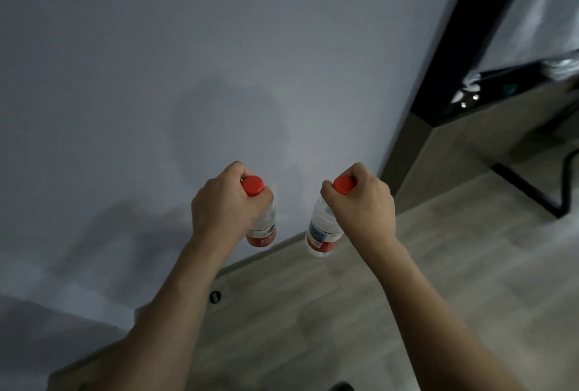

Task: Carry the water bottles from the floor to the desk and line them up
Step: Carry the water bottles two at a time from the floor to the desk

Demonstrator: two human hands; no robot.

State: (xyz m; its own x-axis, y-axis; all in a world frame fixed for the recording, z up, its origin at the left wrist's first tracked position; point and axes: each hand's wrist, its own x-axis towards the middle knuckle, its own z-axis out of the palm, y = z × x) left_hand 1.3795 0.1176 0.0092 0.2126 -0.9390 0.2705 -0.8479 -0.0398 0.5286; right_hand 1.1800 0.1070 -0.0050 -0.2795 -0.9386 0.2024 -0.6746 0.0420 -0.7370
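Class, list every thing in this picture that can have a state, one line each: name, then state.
Left hand: grips the left water bottle near its neck.
Right hand: grips the right water bottle near its neck.
Left water bottle: capped, carried clear of the floor.
Right water bottle: capped, carried clear of the floor.

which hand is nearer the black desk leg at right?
Right. The right hand, holding a bottle, is the closer to the black desk leg; the left hand, with its own bottle, is farther left.
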